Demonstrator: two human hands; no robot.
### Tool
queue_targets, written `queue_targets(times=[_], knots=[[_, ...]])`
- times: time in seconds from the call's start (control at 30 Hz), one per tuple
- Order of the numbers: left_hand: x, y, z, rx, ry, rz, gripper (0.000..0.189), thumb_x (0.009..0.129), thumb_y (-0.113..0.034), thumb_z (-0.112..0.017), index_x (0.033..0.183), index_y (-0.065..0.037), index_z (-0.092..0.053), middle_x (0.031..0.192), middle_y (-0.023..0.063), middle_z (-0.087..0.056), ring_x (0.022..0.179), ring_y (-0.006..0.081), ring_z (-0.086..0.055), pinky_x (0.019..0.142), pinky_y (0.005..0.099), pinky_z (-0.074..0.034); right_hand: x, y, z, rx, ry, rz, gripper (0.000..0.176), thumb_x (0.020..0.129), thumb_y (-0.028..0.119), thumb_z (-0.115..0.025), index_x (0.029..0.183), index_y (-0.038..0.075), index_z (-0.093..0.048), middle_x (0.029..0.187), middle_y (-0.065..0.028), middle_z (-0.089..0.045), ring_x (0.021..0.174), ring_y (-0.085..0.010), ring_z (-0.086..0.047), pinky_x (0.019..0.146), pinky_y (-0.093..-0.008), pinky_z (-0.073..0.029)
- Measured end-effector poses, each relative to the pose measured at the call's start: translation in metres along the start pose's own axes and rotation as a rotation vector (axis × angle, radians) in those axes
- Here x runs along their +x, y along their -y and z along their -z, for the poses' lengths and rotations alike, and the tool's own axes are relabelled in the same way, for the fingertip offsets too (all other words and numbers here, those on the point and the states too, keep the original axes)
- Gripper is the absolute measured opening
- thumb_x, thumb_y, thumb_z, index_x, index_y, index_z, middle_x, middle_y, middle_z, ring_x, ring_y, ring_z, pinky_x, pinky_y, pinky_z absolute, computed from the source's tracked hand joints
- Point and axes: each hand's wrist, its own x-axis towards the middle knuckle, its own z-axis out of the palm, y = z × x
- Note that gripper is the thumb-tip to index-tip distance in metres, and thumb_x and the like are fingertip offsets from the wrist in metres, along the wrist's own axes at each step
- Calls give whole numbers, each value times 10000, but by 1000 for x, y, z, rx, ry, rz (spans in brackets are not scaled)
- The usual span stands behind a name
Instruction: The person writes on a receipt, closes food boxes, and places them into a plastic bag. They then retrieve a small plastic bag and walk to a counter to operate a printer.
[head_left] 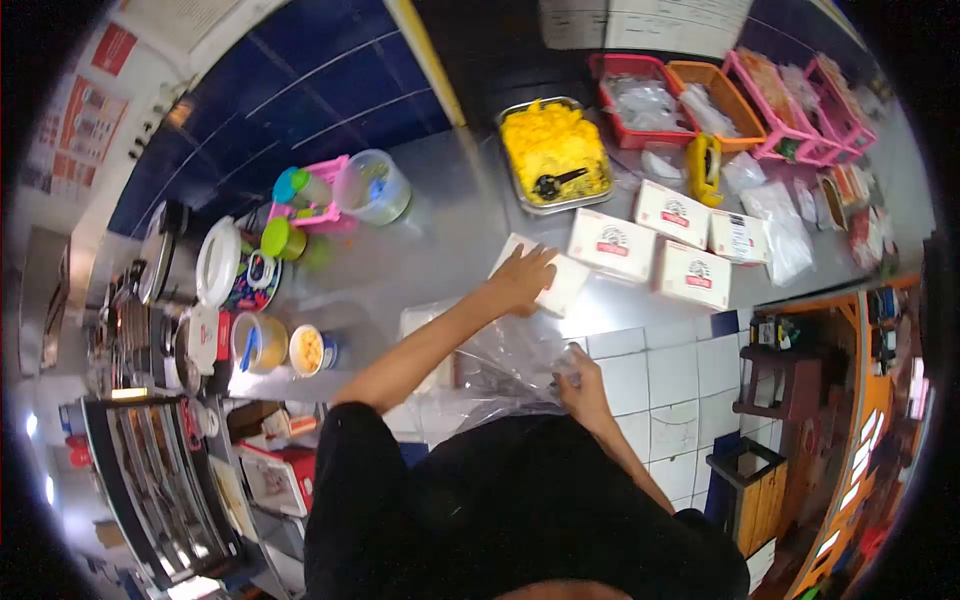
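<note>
My left hand [522, 281] lies over a white cardboard box [566, 290] on the metal counter, its fingers spread across the top. Closer to my body, my right hand [584, 386] is closed on the edge of a clear plastic bag [510, 350], which hangs loosely at the counter's front edge. Beyond my left hand are several similar boxes with a red and black print, such as a box [612, 246], a box [674, 212] and a box [694, 275]. A pale box-like shape [430, 320] is partly hidden by my left forearm.
At the back stands a metal tray of yellow food [553, 150] with a black utensil. Red basket [645, 100], orange basket [715, 105] and pink baskets [770, 110] hold packets. A yellow tape dispenser [704, 170] sits before them. Tubs [312, 350] stand at left.
</note>
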Motion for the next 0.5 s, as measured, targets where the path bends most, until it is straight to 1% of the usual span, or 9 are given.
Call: queue_targets(times=[0.03, 0.1, 0.13, 0.2, 0.23, 0.3, 0.37, 0.4, 0.5], knots=[[17, 6, -20, 8, -7, -34, 623, 613, -177, -865, 1159, -74, -584, 1350, 157, -518, 1282, 324, -496, 1058, 529, -407, 1, -3, 2, 10, -34, 75, 273, 801, -44, -605, 1070, -27, -644, 955, -184, -633, 925, -359, -638, 823, -368, -500], [38, 5, -44, 204, 79, -122, 853, 500, -236, -923, 1222, -44, -510, 1360, 215, -459, 1320, 384, -425, 1078, 568, -361, -4, -3, 9, -13, -27, 4, 345, 812, -26, -628, 1157, -15, -625, 1021, -152, -664, 966, -277, -641, 863, -340, -489], [47, 13, -47, 156, 124, -181, 952, 461, -262, -935, 1246, -5, -462, 1284, 250, -478, 1269, 399, -450, 1074, 540, -375, -8, -7, 10, -5, -40, -4, 345, 812, -26, -628, 1157, -15, -625, 1021, -152, -664, 966, -277, -641, 863, -340, -489], [53, 14, -37, 101, 149, -162, 968, 464, -278, -935, 1258, -6, -452, 1278, 248, -473, 1253, 407, -453, 1070, 527, -382, -11, -15, 8, 263, 39, -209, 392, 835, 3, -656, 1223, -10, -606, 1126, -122, -679, 1014, -186, -609, 888, -314, -481], [48, 14, -31, 44, 157, -129, 984, 467, -294, -935, 1269, -6, -443, 1271, 245, -468, 1236, 415, -456, 1065, 513, -389, -8, -16, 12, 231, 107, -46, 360, 868, 57, -693, 1215, -11, -630, 1130, -95, -696, 985, -132, -594, 864, -305, -498], [36, 12, -12, -18, 131, -92, 940, 501, -297, -917, 1261, -14, -440, 1261, 239, -456, 1206, 422, -459, 1049, 478, -406, -3, -12, 17, 162, 249, -175, 304, 890, 103, -713, 1166, -13, -665, 1021, -71, -719, 905, -126, -614, 816, -295, -512], [20, 9, 14, -186, 32, -3, 884, 535, -275, -892, 1247, -18, -435, 1246, 229, -450, 1205, 415, -456, 1041, 455, -414, 3, -19, 17, 48, 310, -312, 313, 936, 247, -699, 1133, 4, -687, 969, -49, -719, 833, -108, -607, 729, -286, -508], [5, 3, 33, -193, 31, 36, 884, 535, -275, -892, 1247, -18, -435, 1246, 229, -450, 1205, 415, -456, 1041, 455, -414, 4, -15, 14, 140, 273, -318, 331, 945, 283, -689, 1129, 8, -685, 952, -46, -711, 810, -110, -601, 700, -286, -502], [-36, -11, 107, -416, -302, 207, 888, 561, -273, -879, 1267, -22, -403, 1236, 206, -448, 1192, 386, -473, 1051, 415, -414, 16, -14, 15, 168, 298, -388, 359, 959, 351, -671, 1084, 14, -680, 872, -27, -666, 745, -109, -579, 630, -276, -476]])
